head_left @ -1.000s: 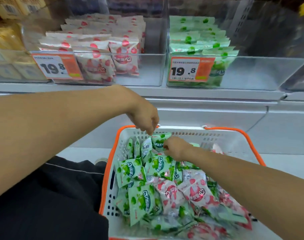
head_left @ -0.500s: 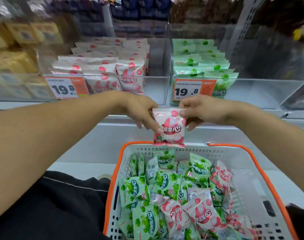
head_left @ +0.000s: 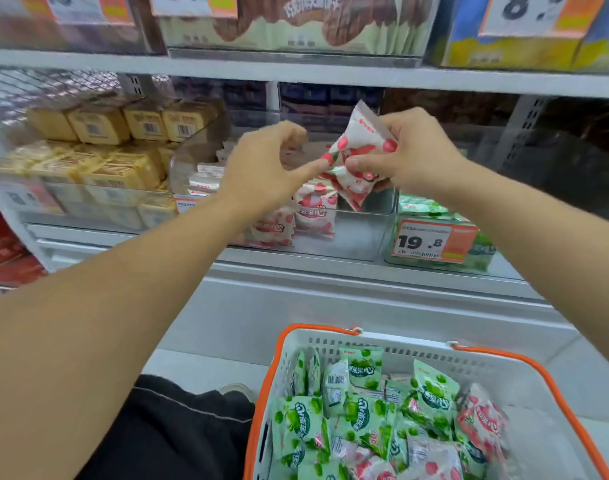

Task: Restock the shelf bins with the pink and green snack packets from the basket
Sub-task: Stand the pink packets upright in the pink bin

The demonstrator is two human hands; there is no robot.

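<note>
My right hand (head_left: 412, 155) grips a pink snack packet (head_left: 360, 147), held tilted in the air above the clear bin of pink packets (head_left: 351, 237). My left hand (head_left: 266, 168) is beside it, its index fingertip touching the packet's lower left edge while the other fingers curl loosely. More pink packets (head_left: 315, 211) stand in that bin. To the right, the bin of green packets (head_left: 431, 207) carries a 19.8 price tag (head_left: 434, 241). The white basket with orange handles (head_left: 331, 341) sits below, filled with several green packets (head_left: 362, 419) and pink packets (head_left: 481, 422).
Yellow boxed goods (head_left: 98, 124) fill the bin to the left. An upper shelf (head_left: 296, 74) with brown and yellow packs overhangs the bins. Red packs (head_left: 5, 247) sit at the lower left. My black-clad knee (head_left: 164, 434) is beside the basket.
Both hands rose from the basket carrying a pink packet up to the shelf. The left hand has loosened to a fingertip touch, and the right hand now holds the packet tilted over the pink bin.
</note>
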